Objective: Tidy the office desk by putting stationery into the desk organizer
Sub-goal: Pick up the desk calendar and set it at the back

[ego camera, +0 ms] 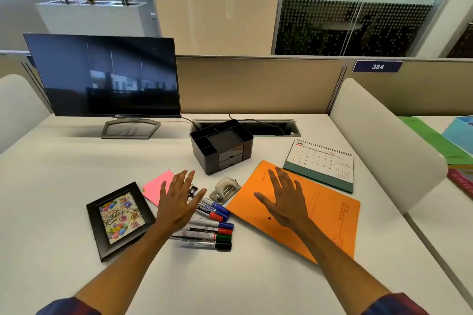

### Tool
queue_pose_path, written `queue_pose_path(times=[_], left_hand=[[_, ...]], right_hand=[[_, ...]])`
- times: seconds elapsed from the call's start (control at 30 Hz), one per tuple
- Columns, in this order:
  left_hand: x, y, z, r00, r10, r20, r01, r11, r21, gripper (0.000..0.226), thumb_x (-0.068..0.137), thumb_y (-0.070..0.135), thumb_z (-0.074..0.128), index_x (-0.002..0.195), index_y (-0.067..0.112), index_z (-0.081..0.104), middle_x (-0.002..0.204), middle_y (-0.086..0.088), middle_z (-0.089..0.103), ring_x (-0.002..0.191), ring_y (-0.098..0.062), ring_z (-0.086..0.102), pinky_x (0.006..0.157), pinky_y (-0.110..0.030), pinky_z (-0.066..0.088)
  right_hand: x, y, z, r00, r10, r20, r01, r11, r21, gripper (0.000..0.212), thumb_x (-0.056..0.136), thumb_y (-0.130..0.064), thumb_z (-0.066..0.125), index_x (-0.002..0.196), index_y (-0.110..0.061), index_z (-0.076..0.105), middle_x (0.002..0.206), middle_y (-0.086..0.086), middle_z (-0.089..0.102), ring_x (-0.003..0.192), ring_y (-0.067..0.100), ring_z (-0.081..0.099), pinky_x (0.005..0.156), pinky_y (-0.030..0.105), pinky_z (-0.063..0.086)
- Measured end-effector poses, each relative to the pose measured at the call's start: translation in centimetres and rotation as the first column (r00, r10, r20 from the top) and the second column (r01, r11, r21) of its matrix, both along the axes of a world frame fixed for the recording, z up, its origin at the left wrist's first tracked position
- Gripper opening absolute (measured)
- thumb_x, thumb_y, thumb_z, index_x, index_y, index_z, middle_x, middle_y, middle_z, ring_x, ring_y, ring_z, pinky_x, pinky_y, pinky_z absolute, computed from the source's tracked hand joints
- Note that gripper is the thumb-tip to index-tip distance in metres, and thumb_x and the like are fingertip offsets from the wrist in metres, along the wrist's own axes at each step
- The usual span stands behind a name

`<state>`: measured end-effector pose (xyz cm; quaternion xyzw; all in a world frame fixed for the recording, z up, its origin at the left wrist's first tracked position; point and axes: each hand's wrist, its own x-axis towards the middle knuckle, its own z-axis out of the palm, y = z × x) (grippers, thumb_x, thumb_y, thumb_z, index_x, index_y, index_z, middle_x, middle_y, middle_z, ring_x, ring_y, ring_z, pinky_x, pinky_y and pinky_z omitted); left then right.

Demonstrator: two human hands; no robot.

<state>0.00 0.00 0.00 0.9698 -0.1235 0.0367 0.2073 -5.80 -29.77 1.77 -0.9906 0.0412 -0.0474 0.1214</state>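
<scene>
A black desk organizer [222,146] with open compartments and small drawers stands mid-desk. In front of it lie several markers [211,228] with blue, red, green and black caps, a grey hole punch [225,190], a small binder clip [192,190] and a pink sticky pad [155,186]. My left hand [179,202] hovers open over the markers' left ends and the pink pad, holding nothing. My right hand [284,199] is spread open above an orange folder [327,215].
A framed birthday picture [119,218] lies at the left. A desk calendar [322,163] stands behind the folder. A monitor [107,77] sits at the back left, with a cable tray [268,127] behind the organizer. White dividers flank the desk.
</scene>
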Motion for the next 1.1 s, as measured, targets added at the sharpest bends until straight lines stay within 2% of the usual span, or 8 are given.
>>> queue_pose_path(times=[0.13,0.27,0.4,0.67,0.9,1.1], left_hand=[[-1.4,-0.3,-1.0,1.000,0.010,-0.015,-0.010,1.000,0.011,0.108,0.069,0.089,-0.011,0.154,0.029,0.019,0.162,-0.002,0.015,0.150,-0.022,0.010,0.118,-0.046,-0.005],[-2.1,-0.2,-2.6,1.000,0.013,-0.027,-0.014,1.000,-0.015,0.101,0.074,0.088,-0.006,0.153,0.032,0.023,0.161,-0.002,0.018,0.150,-0.022,0.012,0.119,-0.048,-0.002],[-3.1,-0.2,-3.8,0.997,0.025,-0.071,-0.026,1.000,-0.015,0.097,0.074,0.088,-0.004,0.153,0.036,0.020,0.162,-0.001,0.017,0.150,-0.022,0.012,0.118,-0.045,-0.004],[-4.7,0.6,-5.3,0.997,-0.002,-0.080,0.003,1.000,0.011,0.097,0.076,0.086,-0.006,0.152,0.032,0.023,0.162,-0.001,0.018,0.150,-0.021,0.008,0.119,-0.045,-0.003],[-5.6,0.9,-6.1,0.996,-0.006,-0.086,0.009,0.999,0.036,0.099,0.076,0.085,-0.010,0.153,0.030,0.018,0.162,-0.003,0.016,0.150,-0.019,0.007,0.121,-0.047,-0.002],[-5.8,0.8,-6.8,0.994,0.008,-0.110,-0.003,0.999,0.042,0.094,0.076,0.085,-0.009,0.153,0.036,0.016,0.163,0.000,0.012,0.150,-0.017,0.005,0.119,-0.045,-0.002]], right_hand=[[-0.6,0.4,-1.0,1.000,0.000,-0.018,-0.001,1.000,-0.018,0.096,0.078,-0.083,0.006,0.155,-0.026,0.011,0.163,-0.001,0.006,0.149,0.018,0.007,0.119,0.048,0.008],[-1.2,0.8,-2.1,0.999,0.002,-0.042,-0.002,1.000,0.015,0.092,0.080,-0.082,0.015,0.155,-0.028,0.010,0.163,-0.002,0.005,0.149,0.018,0.007,0.118,0.046,0.010],[-1.9,1.4,-3.1,0.995,0.008,-0.096,-0.005,0.999,0.037,0.101,0.073,-0.087,0.003,0.154,-0.027,0.010,0.163,-0.001,0.004,0.149,0.019,0.007,0.118,0.046,0.012],[-3.3,2.2,-4.9,0.987,0.020,-0.162,-0.014,0.999,0.037,0.097,0.076,-0.084,0.006,0.154,-0.027,0.008,0.163,-0.002,0.003,0.149,0.019,0.007,0.119,0.045,0.010],[-4.1,2.5,-6.0,0.983,0.024,-0.185,-0.012,0.998,0.064,0.111,0.065,-0.090,-0.010,0.155,-0.028,0.006,0.163,-0.003,0.000,0.150,0.018,0.004,0.119,0.044,0.006],[-4.4,2.5,-6.5,0.979,0.027,-0.204,-0.018,0.999,0.045,0.102,0.072,-0.085,-0.001,0.155,-0.027,0.009,0.163,-0.003,0.000,0.149,0.017,0.002,0.119,0.042,0.001]])
